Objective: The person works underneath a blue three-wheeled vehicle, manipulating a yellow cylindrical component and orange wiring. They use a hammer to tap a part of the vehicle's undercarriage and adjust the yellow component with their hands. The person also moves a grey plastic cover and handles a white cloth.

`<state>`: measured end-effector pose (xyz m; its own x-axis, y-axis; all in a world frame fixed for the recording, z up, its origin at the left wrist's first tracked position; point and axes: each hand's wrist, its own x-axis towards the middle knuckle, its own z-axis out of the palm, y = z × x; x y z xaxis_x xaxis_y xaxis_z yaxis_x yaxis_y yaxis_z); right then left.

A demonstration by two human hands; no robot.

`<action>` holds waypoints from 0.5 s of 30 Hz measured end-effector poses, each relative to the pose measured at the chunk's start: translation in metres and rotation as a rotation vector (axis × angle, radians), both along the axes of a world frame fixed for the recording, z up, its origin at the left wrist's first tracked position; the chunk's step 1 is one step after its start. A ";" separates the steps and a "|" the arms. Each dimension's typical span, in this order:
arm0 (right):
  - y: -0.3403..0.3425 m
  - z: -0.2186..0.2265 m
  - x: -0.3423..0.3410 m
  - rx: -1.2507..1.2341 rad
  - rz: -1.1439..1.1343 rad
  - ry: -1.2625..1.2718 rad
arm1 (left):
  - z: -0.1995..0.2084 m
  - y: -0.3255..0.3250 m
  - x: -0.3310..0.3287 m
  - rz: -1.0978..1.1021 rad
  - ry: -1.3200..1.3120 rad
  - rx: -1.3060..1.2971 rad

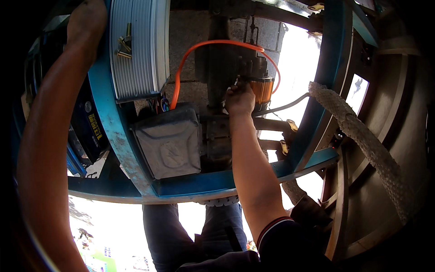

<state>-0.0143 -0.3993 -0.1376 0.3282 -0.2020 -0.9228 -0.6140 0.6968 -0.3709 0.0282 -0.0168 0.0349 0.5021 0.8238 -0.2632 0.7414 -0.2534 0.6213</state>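
Observation:
My right hand (240, 99) reaches down through the frame, its fingers curled closed beside an orange-copper ribbed motor (262, 89). Something small and dark shows at the fingertips, but I cannot make out what it is. Under that hand runs a dark axle assembly (217, 136). My left hand (87, 22) leans at the upper left against the blue metal frame (105, 104); its fingers are mostly hidden at the picture's edge. Between my arms, a silver finned box (138, 68) carries a few loose brass-coloured bolts (123, 47).
A dusty grey plastic cover (167, 143) sits inside the frame's near corner. An orange cable (181, 65) arches over to the motor. Dark batteries (88, 124) stand at the left. A thick wrapped grey hose (362, 136) slants across the right, beside brown metal panels (403, 104).

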 end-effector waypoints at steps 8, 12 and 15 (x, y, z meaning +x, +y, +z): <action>-0.004 -0.002 0.002 -0.057 -0.063 0.023 | -0.002 -0.006 0.003 -0.016 -0.030 -0.013; 0.011 0.001 0.000 0.071 -0.048 0.041 | 0.021 -0.001 -0.013 0.021 -0.016 0.040; -0.003 -0.006 0.002 0.081 -0.068 0.004 | 0.008 -0.008 -0.004 -0.006 -0.039 0.011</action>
<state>-0.0128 -0.4022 -0.1433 0.3128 -0.1486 -0.9381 -0.5655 0.7644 -0.3096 0.0245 -0.0244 0.0433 0.5164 0.8236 -0.2347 0.7154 -0.2642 0.6468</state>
